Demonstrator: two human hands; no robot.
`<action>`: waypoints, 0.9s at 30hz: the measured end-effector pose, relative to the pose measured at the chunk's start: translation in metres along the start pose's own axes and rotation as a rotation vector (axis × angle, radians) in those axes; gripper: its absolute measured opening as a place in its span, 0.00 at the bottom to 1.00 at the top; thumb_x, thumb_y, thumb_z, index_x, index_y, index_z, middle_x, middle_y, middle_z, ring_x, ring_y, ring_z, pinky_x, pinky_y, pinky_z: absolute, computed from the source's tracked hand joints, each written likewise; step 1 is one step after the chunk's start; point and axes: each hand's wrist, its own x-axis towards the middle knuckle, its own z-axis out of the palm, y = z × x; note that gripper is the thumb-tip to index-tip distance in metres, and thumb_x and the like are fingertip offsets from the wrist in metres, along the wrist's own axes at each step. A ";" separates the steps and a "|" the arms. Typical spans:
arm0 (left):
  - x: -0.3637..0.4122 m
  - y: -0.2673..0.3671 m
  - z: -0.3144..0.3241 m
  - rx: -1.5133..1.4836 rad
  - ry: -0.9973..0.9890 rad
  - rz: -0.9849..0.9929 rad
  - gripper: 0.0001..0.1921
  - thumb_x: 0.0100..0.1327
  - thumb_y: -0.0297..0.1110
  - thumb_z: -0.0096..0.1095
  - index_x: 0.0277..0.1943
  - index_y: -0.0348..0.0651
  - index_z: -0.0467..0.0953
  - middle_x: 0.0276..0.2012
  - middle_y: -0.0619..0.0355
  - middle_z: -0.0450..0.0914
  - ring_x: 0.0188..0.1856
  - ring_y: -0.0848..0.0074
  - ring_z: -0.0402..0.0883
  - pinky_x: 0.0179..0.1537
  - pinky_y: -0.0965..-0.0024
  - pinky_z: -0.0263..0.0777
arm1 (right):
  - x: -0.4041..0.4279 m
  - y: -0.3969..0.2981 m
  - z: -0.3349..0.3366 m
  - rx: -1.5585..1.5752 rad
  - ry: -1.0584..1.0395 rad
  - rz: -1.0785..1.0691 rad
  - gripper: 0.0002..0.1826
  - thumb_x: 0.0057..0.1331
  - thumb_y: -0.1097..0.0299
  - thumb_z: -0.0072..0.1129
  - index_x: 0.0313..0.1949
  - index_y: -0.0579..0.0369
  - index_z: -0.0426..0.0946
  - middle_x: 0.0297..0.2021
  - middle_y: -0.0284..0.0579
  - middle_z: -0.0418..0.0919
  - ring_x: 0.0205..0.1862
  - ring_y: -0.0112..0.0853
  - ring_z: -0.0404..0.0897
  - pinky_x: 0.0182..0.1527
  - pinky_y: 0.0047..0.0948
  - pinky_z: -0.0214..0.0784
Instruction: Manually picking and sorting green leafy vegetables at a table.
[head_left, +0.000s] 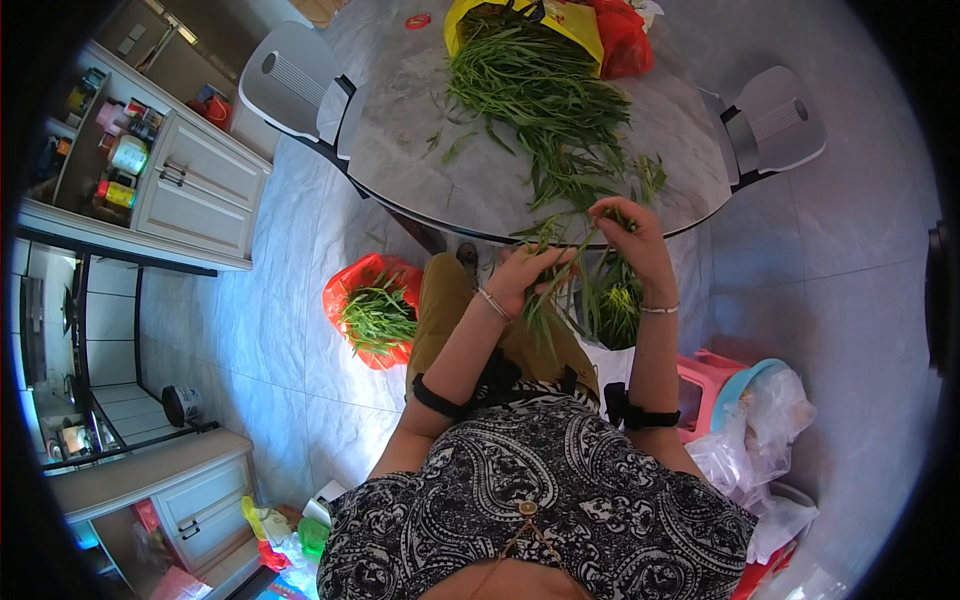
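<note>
My left hand (520, 279) holds several leafy green stems (551, 296) above my lap, their leaves hanging down. To its right, near the table's edge, my right hand (630, 236) pinches green stems between thumb and fingers. A large heap of long-leaved greens (525, 82) spills from a yellow bag (577, 34) across the round grey table (420, 169), reaching close to my hands. More greens (619, 311) lie low beneath my right hand; what holds them is partly hidden. On the floor at the left, a red plastic bag (330, 289) stands with greens inside.
Grey chairs (289, 71) (780, 120) flank the table. A red bag (626, 41) lies beside the yellow one. Behind my right elbow are a pink stool (694, 390), a light-blue basin (731, 397) and clear plastic bags (772, 420). White cabinets (199, 187) line the left side.
</note>
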 end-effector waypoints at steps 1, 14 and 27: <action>0.001 0.000 -0.003 0.000 0.000 0.000 0.08 0.57 0.36 0.59 0.30 0.41 0.74 0.23 0.60 0.75 0.19 0.87 0.66 0.16 0.85 0.51 | 0.000 -0.002 0.000 -0.024 0.001 -0.016 0.08 0.58 0.79 0.51 0.38 0.59 0.74 0.29 0.35 0.75 0.33 0.22 0.72 0.34 0.19 0.63; 0.016 -0.015 -0.012 0.066 -0.008 0.104 0.06 0.57 0.32 0.56 0.31 0.39 0.74 0.26 0.60 0.76 0.19 0.87 0.65 0.18 0.83 0.54 | -0.001 -0.003 0.002 -0.145 -0.022 -0.059 0.08 0.58 0.79 0.51 0.38 0.62 0.74 0.31 0.37 0.76 0.35 0.24 0.74 0.37 0.21 0.65; 0.028 0.019 -0.085 -0.419 0.101 0.261 0.07 0.61 0.35 0.53 0.38 0.42 0.71 0.28 0.65 0.72 0.21 0.84 0.62 0.22 0.79 0.57 | -0.002 0.040 -0.070 0.369 0.144 -0.004 0.08 0.63 0.75 0.42 0.40 0.64 0.70 0.29 0.40 0.73 0.33 0.28 0.71 0.40 0.26 0.63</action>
